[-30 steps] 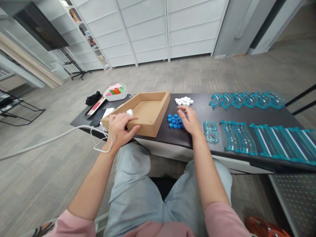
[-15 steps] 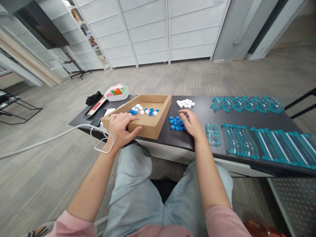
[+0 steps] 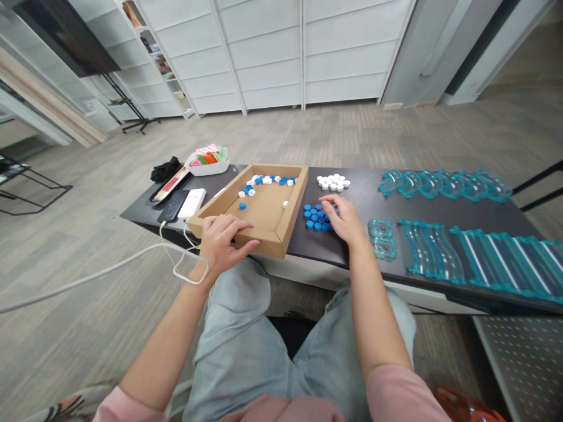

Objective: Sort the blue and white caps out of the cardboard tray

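A shallow cardboard box [image 3: 292, 218] lies on the dark table, with my left hand [image 3: 224, 239] gripping its near wall, fingers over the rim and thumb outside. Several blue and white pieces [image 3: 267, 180] lie inside, most of them along its far end. To the right of the box, my right hand [image 3: 343, 218] rests beside a cluster of blue hexagonal pieces [image 3: 313, 224], its fingers curved over the cluster's right edge. Whether its fingertips hold a piece is hidden. Beyond it sits a group of white hexagonal pieces [image 3: 333, 183].
Clear teal plastic parts [image 3: 433, 249] lie in rows across the table's right side, with two small square ones [image 3: 382, 239] near my right hand. At the left are a white power bank [image 3: 192, 203], a phone [image 3: 173, 206], a basket of colourful items [image 3: 210, 162] and a white cable [image 3: 109, 266].
My left hand has pulled the box's near end slightly toward me. The pieces inside have slid toward the far end. My right hand has stayed almost still.
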Demonstrator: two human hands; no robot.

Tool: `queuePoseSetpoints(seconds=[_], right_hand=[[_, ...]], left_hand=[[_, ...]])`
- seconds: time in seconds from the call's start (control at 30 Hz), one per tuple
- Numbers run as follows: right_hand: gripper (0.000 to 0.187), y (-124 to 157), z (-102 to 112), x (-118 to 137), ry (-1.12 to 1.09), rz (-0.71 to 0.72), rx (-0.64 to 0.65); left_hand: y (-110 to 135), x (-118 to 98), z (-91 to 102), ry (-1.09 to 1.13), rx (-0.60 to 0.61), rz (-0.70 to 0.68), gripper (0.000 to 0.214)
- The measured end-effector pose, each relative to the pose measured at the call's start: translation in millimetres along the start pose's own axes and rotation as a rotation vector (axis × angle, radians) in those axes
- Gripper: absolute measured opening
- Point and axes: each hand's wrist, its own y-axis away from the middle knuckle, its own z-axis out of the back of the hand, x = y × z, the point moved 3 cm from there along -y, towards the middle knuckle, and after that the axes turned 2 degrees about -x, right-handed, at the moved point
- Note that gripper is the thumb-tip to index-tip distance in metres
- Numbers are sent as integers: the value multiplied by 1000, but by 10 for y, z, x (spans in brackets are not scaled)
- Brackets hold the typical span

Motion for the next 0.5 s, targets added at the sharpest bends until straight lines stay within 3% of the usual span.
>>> queuePoseSetpoints(seconds=[0.4,0.5], right_hand=[[60,3,4,12,-19,-22,38],[54,-1,12,23,-4,-30,59]], left_hand=[[447,-8,-421,107,148,54,28],[544,-87,-419,84,82,92,37]])
